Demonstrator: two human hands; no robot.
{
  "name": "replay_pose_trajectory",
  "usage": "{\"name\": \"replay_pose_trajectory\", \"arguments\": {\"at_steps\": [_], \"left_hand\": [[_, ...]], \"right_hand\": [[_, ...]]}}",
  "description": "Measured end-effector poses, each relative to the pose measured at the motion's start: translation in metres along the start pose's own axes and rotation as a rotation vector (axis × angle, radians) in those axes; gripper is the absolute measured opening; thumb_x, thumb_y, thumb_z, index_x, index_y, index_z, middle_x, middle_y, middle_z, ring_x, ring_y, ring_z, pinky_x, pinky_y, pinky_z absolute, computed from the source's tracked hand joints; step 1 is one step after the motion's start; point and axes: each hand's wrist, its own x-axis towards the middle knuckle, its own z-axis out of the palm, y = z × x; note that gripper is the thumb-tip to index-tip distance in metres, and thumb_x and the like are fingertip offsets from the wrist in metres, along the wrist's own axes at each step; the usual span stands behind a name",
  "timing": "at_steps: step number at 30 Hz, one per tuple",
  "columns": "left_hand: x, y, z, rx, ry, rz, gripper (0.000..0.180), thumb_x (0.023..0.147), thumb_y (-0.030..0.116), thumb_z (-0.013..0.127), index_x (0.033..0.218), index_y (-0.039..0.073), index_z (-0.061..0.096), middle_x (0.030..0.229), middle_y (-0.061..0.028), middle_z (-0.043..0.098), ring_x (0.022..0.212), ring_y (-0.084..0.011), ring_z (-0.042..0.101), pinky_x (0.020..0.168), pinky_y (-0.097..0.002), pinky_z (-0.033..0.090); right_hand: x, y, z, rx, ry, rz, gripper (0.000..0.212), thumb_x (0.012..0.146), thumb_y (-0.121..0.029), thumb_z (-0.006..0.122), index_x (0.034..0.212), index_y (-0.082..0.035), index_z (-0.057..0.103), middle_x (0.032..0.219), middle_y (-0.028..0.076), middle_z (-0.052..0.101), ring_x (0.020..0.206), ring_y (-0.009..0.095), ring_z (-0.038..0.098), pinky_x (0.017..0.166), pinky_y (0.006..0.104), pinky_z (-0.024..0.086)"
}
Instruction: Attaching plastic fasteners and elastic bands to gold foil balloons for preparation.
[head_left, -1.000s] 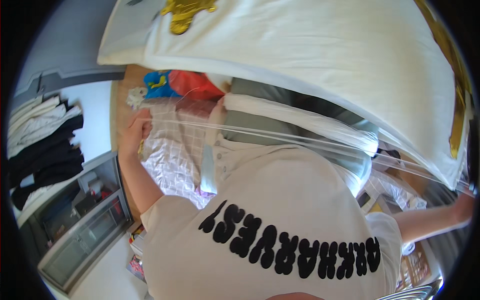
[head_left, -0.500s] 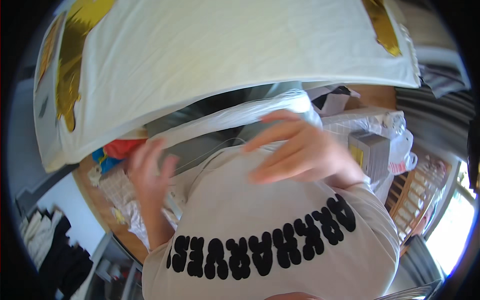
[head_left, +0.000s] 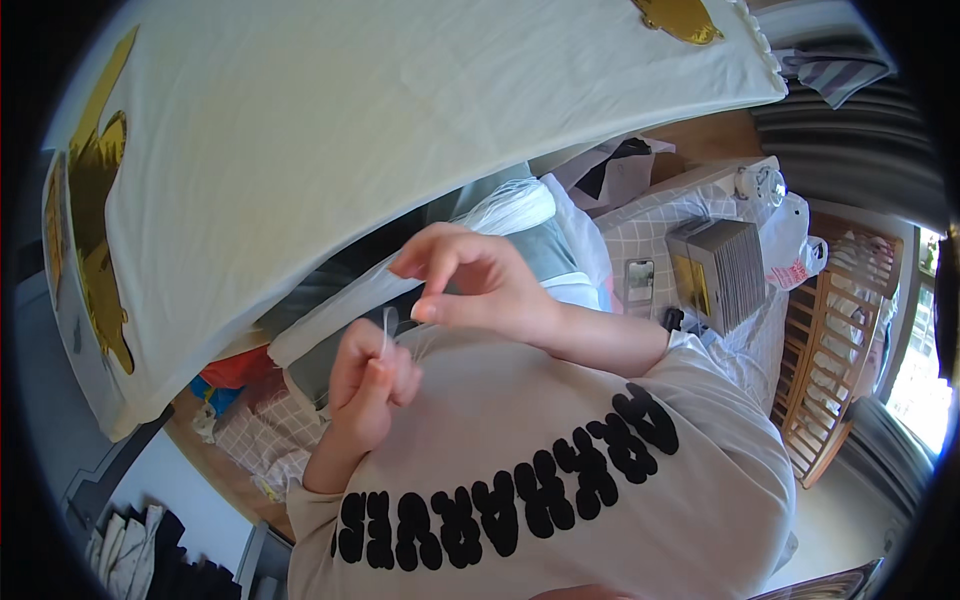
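Observation:
Close in front of my chest, my left hand [head_left: 372, 385] is closed in a pinch on thin white thread [head_left: 389, 325]. A small loop of it stands up above the fingers, and fine strands trail beside them. Just above and to the right hovers my right hand [head_left: 480, 285], its fingers curved and the thumb apart from the forefinger, with nothing visible between them. The thumb tip is beside the loop; whether it touches cannot be made out. A long bundle of white thread [head_left: 515, 207] lies across my lap, partly under the tablecloth edge and behind my right hand.
A cream cloth-covered table [head_left: 330, 130] with gold foil pieces [head_left: 95, 210] spans the far side. To the right are a phone [head_left: 639, 283], a stack of grey cards or booklets [head_left: 718, 270], a plastic bag [head_left: 790, 240] and a wooden slatted rack [head_left: 835, 340].
My hands have come together from wide apart, and the left now pinches a thread loop. The view has shifted, bringing the phone into sight on the right.

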Motion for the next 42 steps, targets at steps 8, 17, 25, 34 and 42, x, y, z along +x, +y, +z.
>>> {"name": "replay_pose_trajectory", "arguments": {"at_steps": [8,17,25,34,42], "left_hand": [[0.013,0.010,0.001,1.094,0.121,0.709,0.016,0.090,0.021,0.058,0.084,0.007,0.052,0.086,-0.0076,0.054,0.068,-0.0204,0.049,0.061,-0.0325,0.040],[0.015,-0.004,-0.008,0.648,0.071,0.468,0.031,0.088,0.044,0.061,0.077,0.016,0.050,0.073,0.0024,0.060,0.077,-0.0201,0.043,0.067,-0.0327,0.034],[0.031,-0.012,0.007,0.065,0.100,-0.006,0.032,0.093,0.023,0.053,0.069,0.012,0.036,0.060,0.0041,0.032,0.059,-0.0116,0.028,0.056,-0.0274,0.024],[0.020,-0.056,-0.018,0.713,0.479,-0.148,0.024,0.093,0.015,0.055,0.074,0.002,0.053,0.067,0.0010,0.052,0.058,-0.0045,0.043,0.053,-0.0195,0.031],[0.036,-0.055,0.015,0.491,0.790,-0.065,0.035,0.099,0.032,0.048,0.092,0.000,0.059,0.088,-0.0077,0.060,0.080,-0.0134,0.056,0.075,-0.0279,0.045]], "right_hand": [[-0.008,0.035,0.037,0.218,-0.297,0.011,0.058,0.096,-0.048,0.046,0.128,-0.002,0.032,0.115,0.009,0.049,0.103,0.016,0.049,0.091,0.0320,0.040],[-0.035,0.039,0.026,0.242,-0.375,0.082,0.016,0.098,-0.015,0.051,0.095,0.000,0.056,0.079,0.002,0.055,0.077,0.007,0.051,0.067,0.0236,0.041],[-0.053,0.034,0.000,0.339,-0.168,0.100,0.023,0.098,-0.021,0.051,0.087,-0.002,0.060,0.084,0.001,0.061,0.080,0.008,0.053,0.074,0.0245,0.043],[-0.052,0.029,-0.008,0.432,0.117,-0.013,0.031,0.099,-0.031,0.049,0.079,-0.007,0.052,0.066,-0.002,0.052,0.059,0.010,0.049,0.052,0.0312,0.039],[-0.062,0.021,-0.012,-0.477,-0.053,-0.153,0.020,0.092,-0.026,0.054,0.085,-0.008,0.053,0.074,0.011,0.059,0.069,0.035,0.057,0.058,0.0435,0.045]]}}
